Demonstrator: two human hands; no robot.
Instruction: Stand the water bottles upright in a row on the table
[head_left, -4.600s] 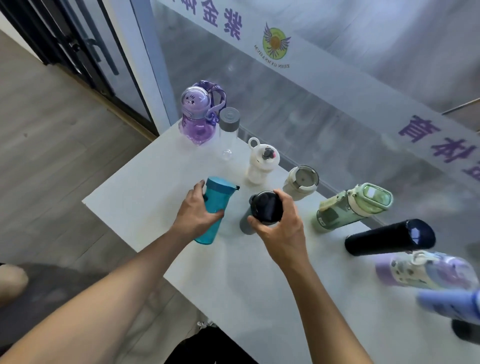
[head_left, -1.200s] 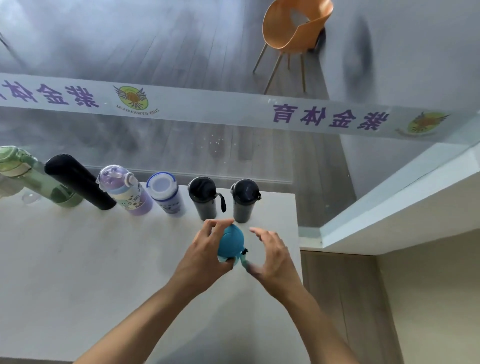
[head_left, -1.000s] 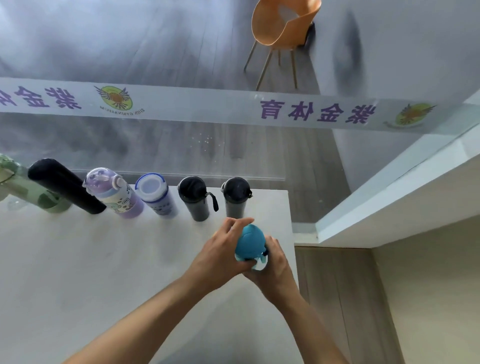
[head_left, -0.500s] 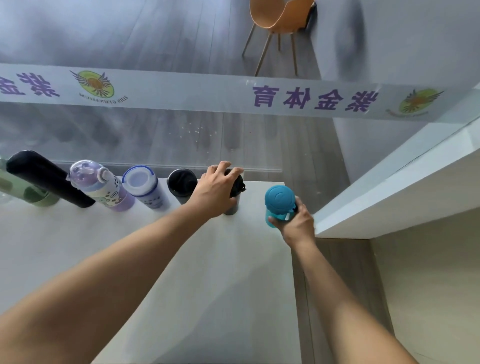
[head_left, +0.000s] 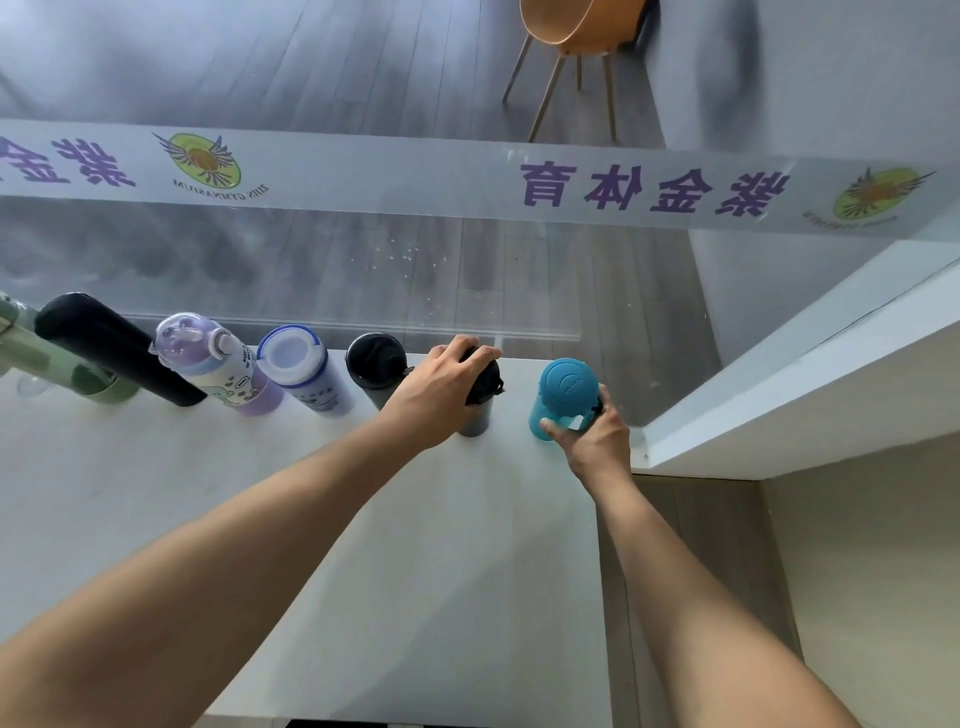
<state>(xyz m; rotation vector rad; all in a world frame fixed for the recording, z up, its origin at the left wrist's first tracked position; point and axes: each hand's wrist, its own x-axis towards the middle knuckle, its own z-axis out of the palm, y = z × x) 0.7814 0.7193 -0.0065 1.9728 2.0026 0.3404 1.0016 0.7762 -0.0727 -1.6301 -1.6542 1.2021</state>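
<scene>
Fingers of the right hand (head_left: 597, 441) wrapping the round teal plastic bottle (head_left: 563, 397) should seat it flat by the white table (head_left: 415, 545) edge (left hand (head_left: 441, 392) clasping the black-lidded grey bottle (head_left: 480, 400)).

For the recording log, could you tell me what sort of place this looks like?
Probably a gym's front or reception area: a glass wall carries a banner strip with a "gymnasium" logo, an orange chair stands beyond it, and sports bottles line a white table.

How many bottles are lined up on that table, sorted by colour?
Pale green bottle: 1
Tall black bottle: 1
Purple cartoon-print bottle: 1
Blue bottle with white lid: 1
Grey bottles with black lids: 2, one free, one under the left hand
Teal bottle in the right hand: 1
Total: 7
</scene>
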